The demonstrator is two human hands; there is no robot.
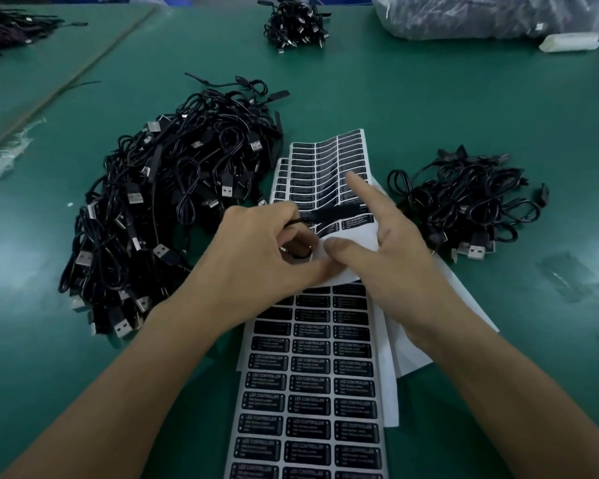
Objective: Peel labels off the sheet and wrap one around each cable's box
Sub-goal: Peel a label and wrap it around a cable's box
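Black cable (298, 220) | in left fingers (277, 212) | box (336, 213) juts right, over sheet (312, 392)

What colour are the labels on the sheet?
The labels are black with white print; head view.

The tabletop (429, 115) is showing a deep green with pale glare patches. The label sheet (382, 375) is showing white backing, and its labels (310, 364) are running in three columns of black rectangles with small white print. The cable (336, 214) above the sheet is showing plain black, box and wire alike. The big cable pile (173, 209), the smaller pile (471, 202) and the far pile (294, 25) are all showing black wire dotted with silver plugs. The plastic bag (481, 15) is showing clear film over black contents.
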